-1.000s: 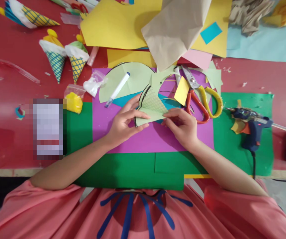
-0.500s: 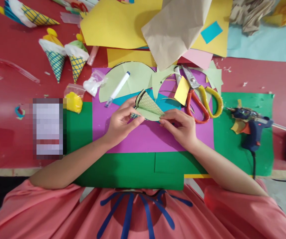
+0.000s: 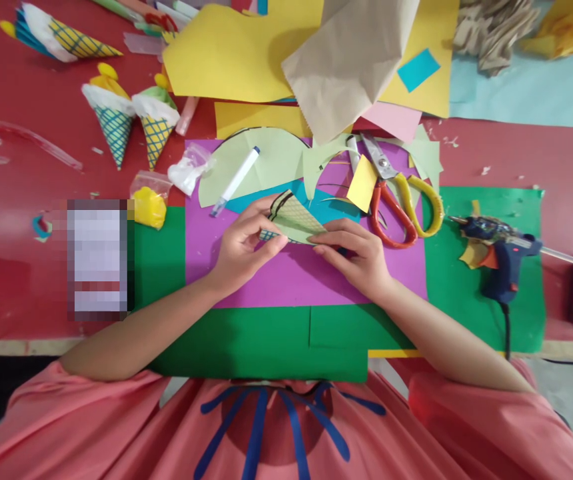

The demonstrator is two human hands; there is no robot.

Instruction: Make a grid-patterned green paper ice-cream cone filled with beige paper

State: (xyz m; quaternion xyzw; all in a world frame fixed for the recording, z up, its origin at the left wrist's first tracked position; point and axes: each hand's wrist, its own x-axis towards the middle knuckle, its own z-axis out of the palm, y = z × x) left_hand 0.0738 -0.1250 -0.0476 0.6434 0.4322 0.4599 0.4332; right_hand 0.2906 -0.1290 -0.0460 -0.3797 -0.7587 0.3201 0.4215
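Observation:
A pale green paper piece (image 3: 294,218) with a drawn grid is curled over on itself between my hands, above the purple sheet (image 3: 286,283). My left hand (image 3: 249,240) pinches its left end, where dark lines and a blue grid show. At the pointed right end, my right hand (image 3: 354,250) holds the paper between thumb and fingers. Just beyond the hands lie a blue paper piece (image 3: 334,203), a white marker (image 3: 236,180) and a pale green sheet with a curved black outline (image 3: 261,157). Scissors (image 3: 391,190) with red and yellow handles lie to the right.
A corded glue gun (image 3: 504,267) rests on green paper at right. Decorated paper cones (image 3: 111,130) stand out at upper left, near bags of yellow (image 3: 150,205) and white (image 3: 186,175) material. A phone-like blurred object (image 3: 99,257) lies left. Brown paper (image 3: 349,67) covers yellow sheets at the back.
The paper has been rolled tighter: its upper flap has come down and its right end is narrower. My right hand has shifted slightly left and turned.

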